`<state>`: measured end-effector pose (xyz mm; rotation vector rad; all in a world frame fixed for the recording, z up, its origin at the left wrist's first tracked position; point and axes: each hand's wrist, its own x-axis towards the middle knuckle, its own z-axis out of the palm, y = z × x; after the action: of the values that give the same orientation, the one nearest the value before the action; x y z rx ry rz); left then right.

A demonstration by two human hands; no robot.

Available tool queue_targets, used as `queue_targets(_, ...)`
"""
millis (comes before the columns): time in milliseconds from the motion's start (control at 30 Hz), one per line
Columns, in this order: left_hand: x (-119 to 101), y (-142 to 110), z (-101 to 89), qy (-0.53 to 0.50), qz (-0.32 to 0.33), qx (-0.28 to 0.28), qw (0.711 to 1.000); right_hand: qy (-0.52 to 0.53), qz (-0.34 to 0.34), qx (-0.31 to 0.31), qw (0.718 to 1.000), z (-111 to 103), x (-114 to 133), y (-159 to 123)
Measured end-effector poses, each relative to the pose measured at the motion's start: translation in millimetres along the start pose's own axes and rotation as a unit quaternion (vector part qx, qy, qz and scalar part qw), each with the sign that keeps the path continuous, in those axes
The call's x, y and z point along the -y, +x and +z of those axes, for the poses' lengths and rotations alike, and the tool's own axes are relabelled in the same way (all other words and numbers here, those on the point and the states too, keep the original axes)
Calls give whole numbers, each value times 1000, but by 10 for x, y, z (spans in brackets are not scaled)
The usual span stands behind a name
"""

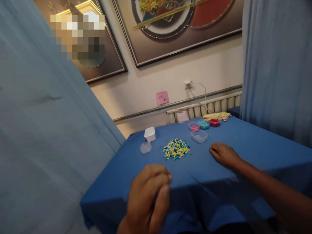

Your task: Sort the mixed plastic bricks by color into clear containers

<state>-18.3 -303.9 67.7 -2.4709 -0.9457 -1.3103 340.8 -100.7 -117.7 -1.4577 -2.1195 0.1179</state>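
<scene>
While both hands hover or rest near the table's front, the heap of capsules [176, 149] lies on the blue cloth [117, 175] beyond the left hand [149, 195] and to the left of the right hand [224, 154], touching neither. One heap, then — its pieces too many to count — plus three small tubs with contents: pink [194, 126], teal [203, 124] and red [214, 122]. One clear tub [199, 136], one white container [149, 134] and one translucent lid [145, 148] stand nearer the heap. The left hand's fingers bend loosely toward the thumb; the right hand is curled, resting on the cloth — whether either grasps anything, I cannot tell.
</scene>
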Motion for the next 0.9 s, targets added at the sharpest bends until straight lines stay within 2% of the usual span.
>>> queue_targets(67,296,-115,184,-2,-39,27,999,1,0,0,1000,-26,7,-5)
queue_targets(200,1034,-538,576,54,-216,73,972,6,-6,5,1000,-84,37,0)
queue_targets(300,1338,-811,737,68,-276,107,953,29,-41,27,998,-79,143,99)
queue_targets(433,1385,-881,799,70,-265,168,947,73,-108,66,989,74,443,409)
queue_targets(533,1385,-787,860,95,-239,187,948,92,-145,86,981,242,691,678)
queue_targets(633,1448,-604,1020,121,-191,225,948,105,-172,98,975,377,865,894)
queue_targets(767,1625,-265,1354,116,-143,316,931,123,-207,101,965,437,950,1102)
queue_targets(900,1844,-41,1649,90,-132,385,909,143,-222,76,962,363,857,1240)
